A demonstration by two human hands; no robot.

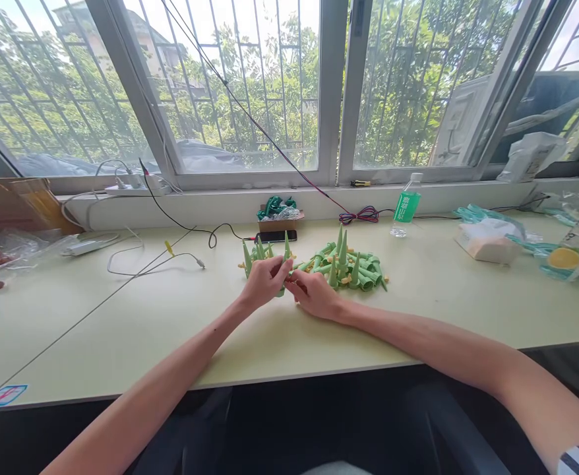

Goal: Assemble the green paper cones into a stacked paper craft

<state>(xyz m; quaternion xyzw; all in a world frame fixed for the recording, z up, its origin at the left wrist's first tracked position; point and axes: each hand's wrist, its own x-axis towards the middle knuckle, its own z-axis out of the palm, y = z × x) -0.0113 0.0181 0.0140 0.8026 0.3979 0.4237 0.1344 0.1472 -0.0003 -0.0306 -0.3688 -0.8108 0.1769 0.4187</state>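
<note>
My left hand (pixel 264 280) is closed around a pointed green cone (pixel 287 245), whose tip stands upright above the fingers. My right hand (pixel 315 294) touches the same piece from the right, fingers pinched close to its lower part. Whatever sits between those fingertips is too small and covered to make out. Just beyond my right hand lies a heap of green cones (pixel 366 270), some upright and others on their sides, with small yellow bits among them. Behind my left hand stands a smaller group of green cones (pixel 248 258), partly hidden by the hand.
A black phone (pixel 282 235) lies behind the cones, in front of a small box (pixel 277 223) holding green wrapping. A water bottle (pixel 405 206) stands at the back right, near a tissue pack (pixel 488 243). Cables (pixel 158 264) cross the table's left side. Windows line the back.
</note>
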